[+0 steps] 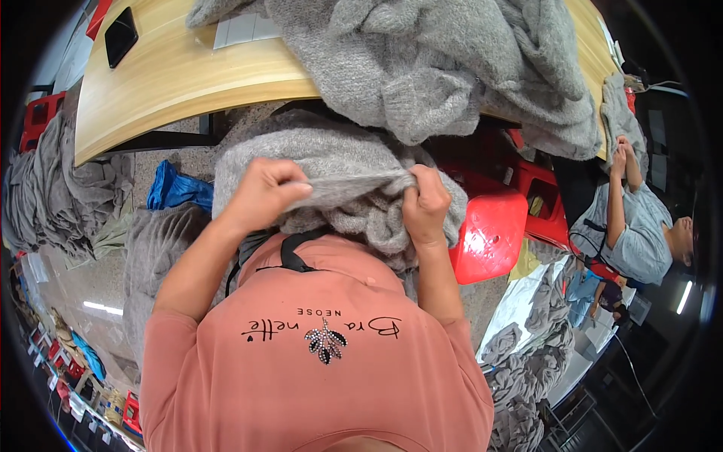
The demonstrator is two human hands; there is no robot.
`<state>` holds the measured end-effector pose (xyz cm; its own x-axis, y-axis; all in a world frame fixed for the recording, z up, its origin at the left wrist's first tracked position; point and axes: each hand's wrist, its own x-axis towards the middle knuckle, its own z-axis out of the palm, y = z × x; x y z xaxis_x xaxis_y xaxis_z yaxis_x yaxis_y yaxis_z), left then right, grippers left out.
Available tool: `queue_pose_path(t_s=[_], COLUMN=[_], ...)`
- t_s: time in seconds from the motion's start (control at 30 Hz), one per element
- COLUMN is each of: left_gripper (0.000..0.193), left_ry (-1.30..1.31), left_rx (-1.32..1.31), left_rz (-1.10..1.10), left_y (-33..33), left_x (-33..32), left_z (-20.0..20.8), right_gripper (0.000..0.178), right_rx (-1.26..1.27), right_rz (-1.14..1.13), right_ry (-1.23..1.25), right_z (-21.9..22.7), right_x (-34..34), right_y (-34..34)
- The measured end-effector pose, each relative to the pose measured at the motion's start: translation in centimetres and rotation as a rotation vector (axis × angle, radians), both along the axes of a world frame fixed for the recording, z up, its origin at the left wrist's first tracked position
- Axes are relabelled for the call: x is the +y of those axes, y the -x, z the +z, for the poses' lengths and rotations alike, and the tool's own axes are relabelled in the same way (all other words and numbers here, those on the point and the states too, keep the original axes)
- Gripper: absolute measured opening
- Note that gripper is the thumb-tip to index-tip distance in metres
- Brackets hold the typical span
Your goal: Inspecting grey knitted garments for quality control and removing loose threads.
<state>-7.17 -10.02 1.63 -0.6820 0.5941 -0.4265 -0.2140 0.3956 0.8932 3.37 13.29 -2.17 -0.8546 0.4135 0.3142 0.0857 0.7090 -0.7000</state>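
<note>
A grey knitted garment (pixel 301 151) lies bunched across my lap. Both hands grip one edge of it, and the knit is stretched taut between them. My left hand (pixel 269 192) pinches the cloth with thumb and fingers. On the other side my right hand (pixel 428 197) is closed round the opposite end of that stretch. Just beyond, a large heap of grey knitwear (pixel 452 68) covers the table and hangs over its near edge, with a ribbed part drooping towards my lap.
The wooden table (pixel 188 68) carries a black phone (pixel 121 38) and white paper (pixel 245 30). A red stool (pixel 491 237) stands at my right. Grey knit piles (pixel 68 196) and a blue bag (pixel 177 188) lie at left. Another person (pixel 633 218) handles grey knitwear at far right.
</note>
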Motion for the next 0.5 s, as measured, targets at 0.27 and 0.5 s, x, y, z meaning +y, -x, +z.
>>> queue_pose_path(t_s=[0.27, 0.5], left_gripper=[0.011, 0.015], left_ry=[-0.405, -0.101], left_rx=[-0.602, -0.232], left_rz=[0.313, -0.212], left_y=[1.4, -1.0], left_x=[-2.9, -4.5], left_z=[0.4, 0.0], right_gripper=[0.029, 0.026], right_rx=[-0.171, 0.242], right_rz=[-0.066, -0.606], right_ry=[-0.4, 0.113], right_z=[0.5, -1.9], right_x=[2.3, 7.2], right_y=[-0.9, -3.7])
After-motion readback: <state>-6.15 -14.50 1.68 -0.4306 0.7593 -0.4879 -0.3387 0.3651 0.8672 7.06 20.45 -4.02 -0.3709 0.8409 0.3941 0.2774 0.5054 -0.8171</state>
